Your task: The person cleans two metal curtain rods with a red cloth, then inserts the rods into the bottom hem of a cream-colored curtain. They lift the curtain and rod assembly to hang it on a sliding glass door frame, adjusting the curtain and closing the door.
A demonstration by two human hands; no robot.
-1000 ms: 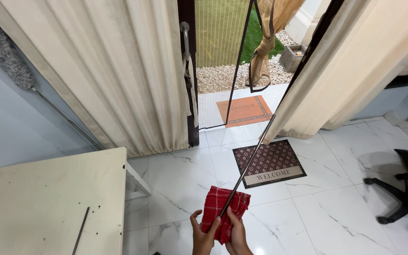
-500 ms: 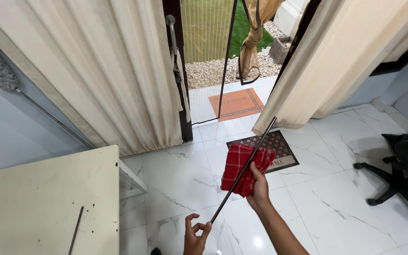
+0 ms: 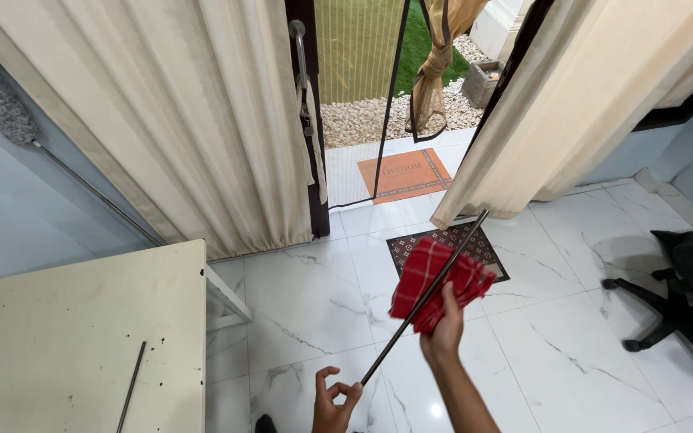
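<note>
- Right hand clamped around red checked cloth on long dark metal rod.
- Left hand pinching near rod end loosely; may slip, letting far tip hit cream curtain.

Table left, chair right

Red cloth and dark rod in right hand.

The right hand reaches forward on an outstretched forearm, its grip closed, while the left hand sits low with fingers curled.
</note>
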